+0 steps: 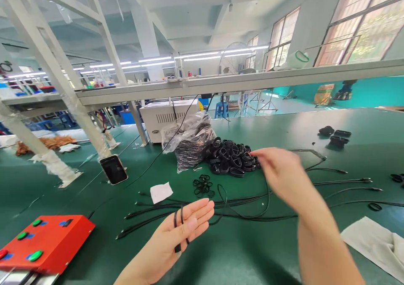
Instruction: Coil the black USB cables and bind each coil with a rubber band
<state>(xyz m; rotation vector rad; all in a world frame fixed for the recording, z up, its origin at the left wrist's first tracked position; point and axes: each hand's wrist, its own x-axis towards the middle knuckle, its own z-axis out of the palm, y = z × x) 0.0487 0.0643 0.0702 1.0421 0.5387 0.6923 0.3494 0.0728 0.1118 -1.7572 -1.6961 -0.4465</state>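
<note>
My left hand [186,228] is raised palm up above the bench, fingers stretched together and the thumb laid across them. Thin black loops [182,214] circle its fingers, and a dark plug-like end [177,248] shows below the thumb. I cannot tell whether the loops are cable or bands. My right hand [280,171] reaches to the right side of a heap of coiled black cables [230,156], its fingertips at the coils. Its other fingers are hidden, so a grip cannot be made out. Small black rings [203,185] lie in a little pile before the heap.
Long black cables [243,217] stretch across the green bench [221,255]. A filled plastic bag [189,146] stands beside the heap. To the left are a white paper [161,192], a phone [113,169] and a red button box [59,243]. A cloth [375,243] lies right.
</note>
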